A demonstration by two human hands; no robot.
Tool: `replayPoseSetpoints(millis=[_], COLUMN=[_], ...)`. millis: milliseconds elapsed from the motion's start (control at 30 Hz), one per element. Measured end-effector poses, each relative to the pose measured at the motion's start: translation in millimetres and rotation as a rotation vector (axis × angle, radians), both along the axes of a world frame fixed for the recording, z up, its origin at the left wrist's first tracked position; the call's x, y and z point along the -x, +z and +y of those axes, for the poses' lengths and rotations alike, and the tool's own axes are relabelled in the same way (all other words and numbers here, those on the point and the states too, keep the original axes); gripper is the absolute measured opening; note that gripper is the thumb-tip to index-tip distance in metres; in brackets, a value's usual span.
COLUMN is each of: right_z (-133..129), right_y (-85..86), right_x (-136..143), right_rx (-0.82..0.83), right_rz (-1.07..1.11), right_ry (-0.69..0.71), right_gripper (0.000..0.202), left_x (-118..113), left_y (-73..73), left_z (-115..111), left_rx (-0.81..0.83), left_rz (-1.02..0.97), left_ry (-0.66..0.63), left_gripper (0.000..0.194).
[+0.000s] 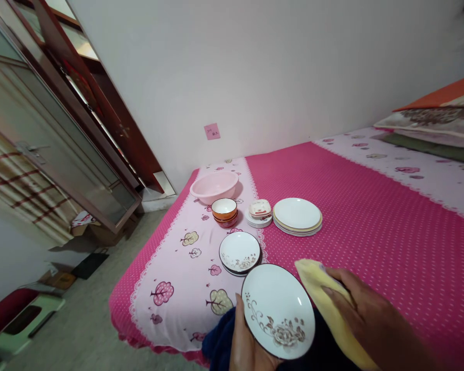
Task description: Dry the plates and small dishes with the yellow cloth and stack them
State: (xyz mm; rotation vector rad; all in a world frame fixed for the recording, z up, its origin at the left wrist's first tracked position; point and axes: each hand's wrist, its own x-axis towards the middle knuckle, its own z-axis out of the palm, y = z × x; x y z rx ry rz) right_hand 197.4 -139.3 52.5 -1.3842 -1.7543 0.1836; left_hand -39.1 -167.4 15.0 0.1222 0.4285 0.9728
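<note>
A white plate with a brown flower pattern and dark rim (276, 304) rests tilted in my left hand (243, 340), whose thumb lies along its left edge. My right hand (365, 304) grips a yellow cloth (317, 281) just right of the plate, apart from it. Beyond the held plate, a small stack of similar flowered plates (239, 251) lies on the bed. Farther back stand stacked orange bowls (225, 210), a stack of small dishes (259, 211) and a stack of large white oval plates (297, 214).
The bed (355, 226) has a pink dotted cover with tree-print bands. A pink basin (215, 186) stands near its far left corner. Pillows (441, 111) lie at the right. To the left are a glass-panelled door (62, 134) and a green-and-red stool (21, 319) on the floor.
</note>
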Motion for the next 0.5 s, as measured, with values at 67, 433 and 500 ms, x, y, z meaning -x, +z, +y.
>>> replayPoseSetpoints(millis=[67, 433, 500], right_z=[-2, -22, -24], right_y=[2.4, 1.4, -0.7], right_x=[9, 72, 73], right_rx=[-0.025, 0.068, 0.071], right_rz=[0.024, -0.044, -0.045], right_ry=[0.023, 0.479, 0.565], right_gripper=[0.028, 0.051, 0.049], left_x=[-5, -16, -14], left_y=[3.8, -4.8, -2.1], left_z=[-1, -6, -5], left_rx=[-0.049, -0.036, -0.039], left_rz=[0.001, 0.034, 0.071], left_ry=[-0.021, 0.051, 0.023], left_gripper=[0.088, 0.068, 0.070])
